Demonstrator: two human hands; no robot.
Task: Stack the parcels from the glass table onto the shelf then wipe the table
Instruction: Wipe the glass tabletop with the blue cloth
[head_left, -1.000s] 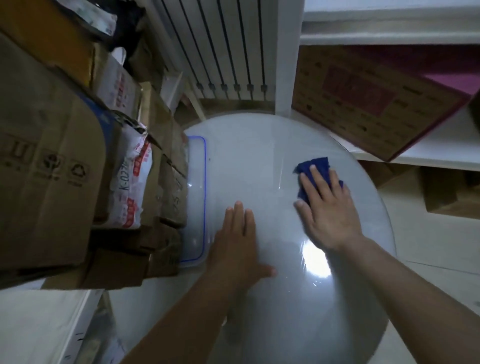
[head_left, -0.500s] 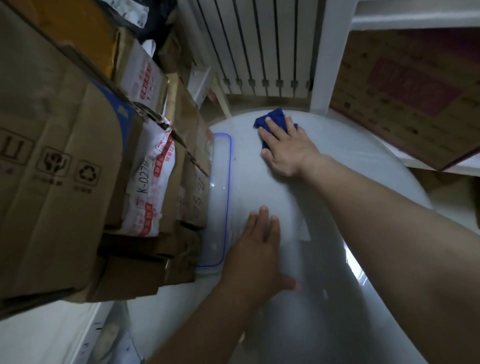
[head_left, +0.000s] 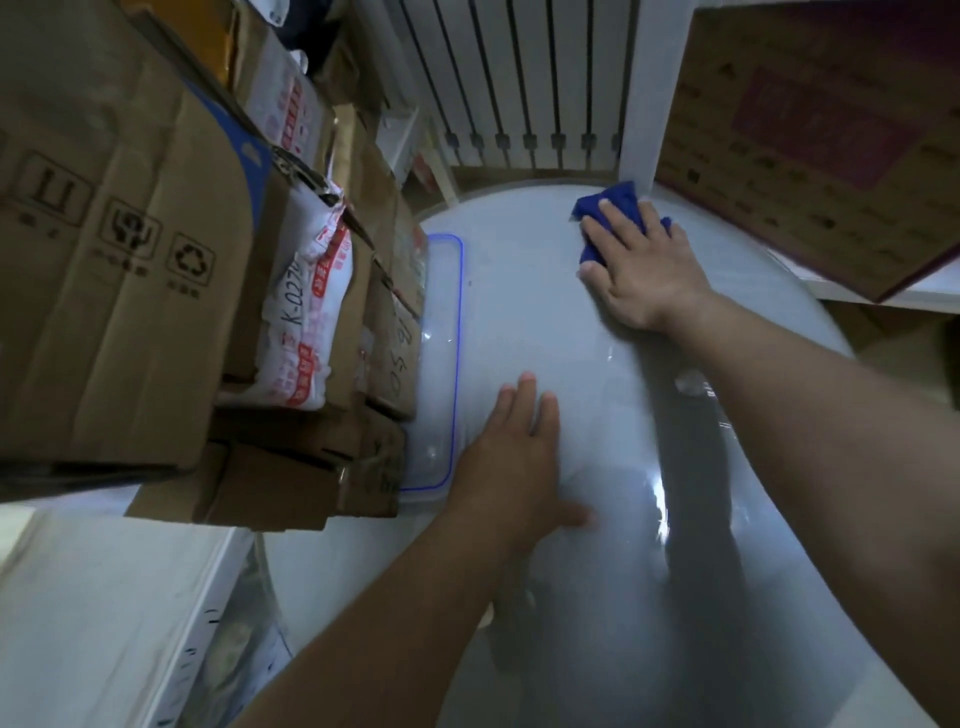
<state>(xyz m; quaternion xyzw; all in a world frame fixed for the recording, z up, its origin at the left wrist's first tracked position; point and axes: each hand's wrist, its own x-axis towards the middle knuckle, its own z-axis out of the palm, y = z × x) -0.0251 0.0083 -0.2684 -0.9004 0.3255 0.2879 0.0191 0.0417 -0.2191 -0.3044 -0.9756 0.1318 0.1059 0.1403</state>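
now right hand (head_left: 644, 275) presses blue cloth (head_left: 613, 197) flat-palmed; left hand (head_left: 511, 462) (fingers (head_left: 524, 397) straight) rests on table (head_left: 519, 291).

Bare forearms (head_left: 810, 415), bare to the frame's edge — left hand (head_left: 511, 457), right hand (head_left: 641, 270) alike

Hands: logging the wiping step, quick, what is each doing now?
Left hand: open, flat on the glass table.
Right hand: open, pressing the blue cloth.

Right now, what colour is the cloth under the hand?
Dark blue. The cloth shows best in the head view, pressed flat under the right hand.
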